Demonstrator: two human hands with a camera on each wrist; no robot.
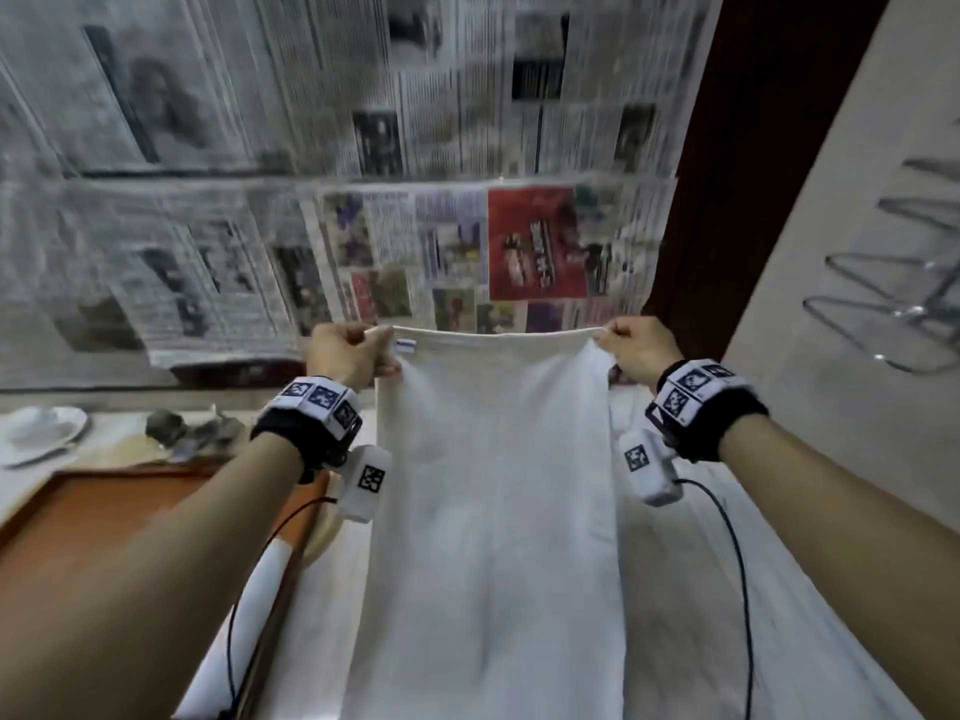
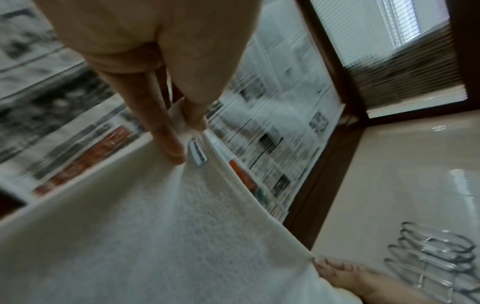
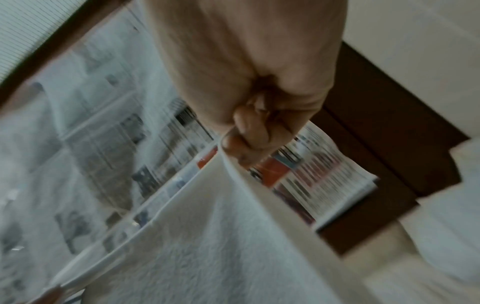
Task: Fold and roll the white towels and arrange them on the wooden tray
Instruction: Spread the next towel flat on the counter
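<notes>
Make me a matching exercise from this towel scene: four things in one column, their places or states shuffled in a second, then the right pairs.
Things:
1. towel
2. left hand
3. wooden tray
4. plate

Places or states:
A. lies low on the left, under the left forearm
B. hangs spread, held up by its two top corners
C. sits at the far left edge, beyond the tray
D. pinches the corner beside the small label

Pairs: 1-B, 2-D, 3-A, 4-C. The right hand pinches the other top corner.
</notes>
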